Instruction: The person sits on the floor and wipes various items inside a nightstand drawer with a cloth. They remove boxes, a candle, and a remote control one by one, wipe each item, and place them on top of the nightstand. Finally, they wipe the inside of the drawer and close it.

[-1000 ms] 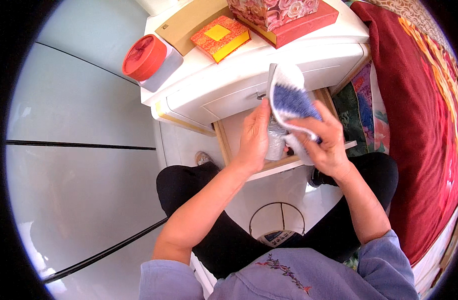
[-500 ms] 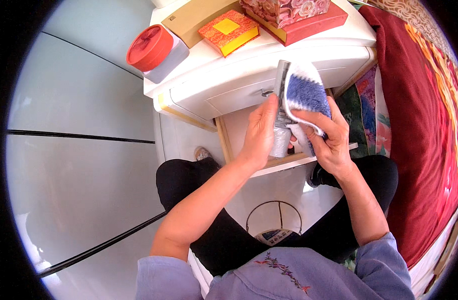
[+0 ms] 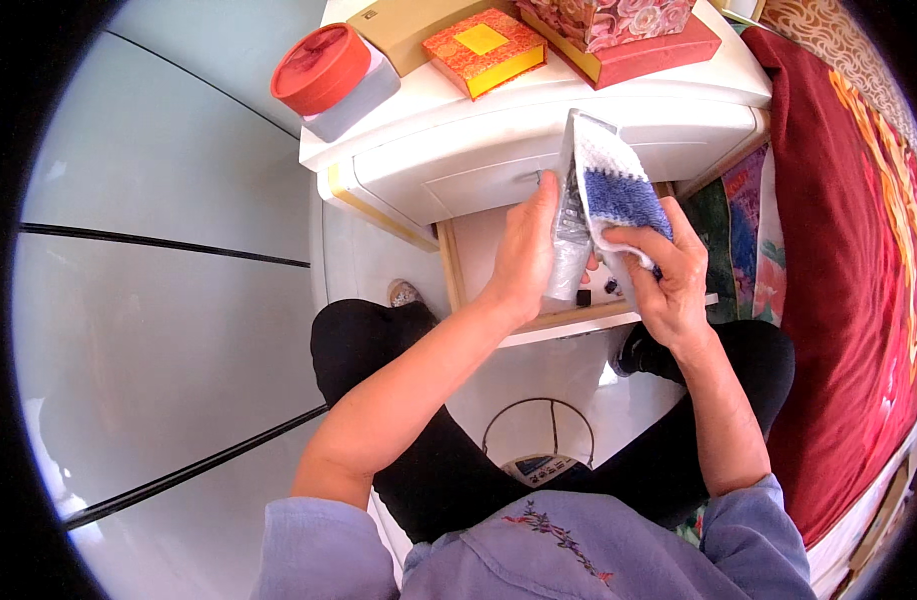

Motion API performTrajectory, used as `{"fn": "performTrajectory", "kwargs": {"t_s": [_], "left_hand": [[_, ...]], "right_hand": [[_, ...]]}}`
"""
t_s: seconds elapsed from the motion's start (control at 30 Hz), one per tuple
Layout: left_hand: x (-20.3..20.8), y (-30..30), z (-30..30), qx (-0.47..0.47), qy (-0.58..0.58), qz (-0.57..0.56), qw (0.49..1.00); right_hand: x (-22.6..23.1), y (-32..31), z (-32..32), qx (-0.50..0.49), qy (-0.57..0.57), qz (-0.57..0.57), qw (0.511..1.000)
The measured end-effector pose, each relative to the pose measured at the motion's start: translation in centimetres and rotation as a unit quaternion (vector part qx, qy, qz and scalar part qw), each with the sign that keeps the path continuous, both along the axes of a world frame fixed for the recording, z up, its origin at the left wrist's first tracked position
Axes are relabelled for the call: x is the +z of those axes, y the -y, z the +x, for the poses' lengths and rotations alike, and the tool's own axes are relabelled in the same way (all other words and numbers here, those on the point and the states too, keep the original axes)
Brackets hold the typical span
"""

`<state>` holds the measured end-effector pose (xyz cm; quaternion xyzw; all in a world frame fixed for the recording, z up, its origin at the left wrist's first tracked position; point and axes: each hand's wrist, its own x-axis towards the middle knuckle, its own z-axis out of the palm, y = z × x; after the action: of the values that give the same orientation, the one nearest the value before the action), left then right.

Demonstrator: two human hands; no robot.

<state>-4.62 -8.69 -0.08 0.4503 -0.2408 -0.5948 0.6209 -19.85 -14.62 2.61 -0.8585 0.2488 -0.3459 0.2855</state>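
Blue-and-white fluffy cloth (image 3: 619,190), pinched by the right hand (image 3: 671,278), partly hides a long grey plastic-wrapped object (image 3: 573,250) clasped by the left hand (image 3: 525,250) above an open white-fronted drawer (image 3: 549,332), its small dark items (image 3: 584,298) indistinct.

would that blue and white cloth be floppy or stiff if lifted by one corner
The blue and white cloth is probably floppy, as its lower edge curls by the right grip. It looks light, being thin along that edge. Its fuzzy surface suggests it shouldn't slip easily.
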Motion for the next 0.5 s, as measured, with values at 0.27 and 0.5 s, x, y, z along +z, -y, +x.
{"fn": "performTrajectory", "kwargs": {"t_s": [0.27,0.5], "left_hand": [[-1.1,0.4,-1.2,0.077,0.072,-0.077,0.991],[0.5,-0.1,-0.2,0.038,-0.026,-0.019,0.999]], "right_hand": [[-0.3,-0.8,1.2,0.043,0.005,-0.037,0.998],[0.0,-0.4,0.3,0.005,0.005,0.004,1.000]]}}
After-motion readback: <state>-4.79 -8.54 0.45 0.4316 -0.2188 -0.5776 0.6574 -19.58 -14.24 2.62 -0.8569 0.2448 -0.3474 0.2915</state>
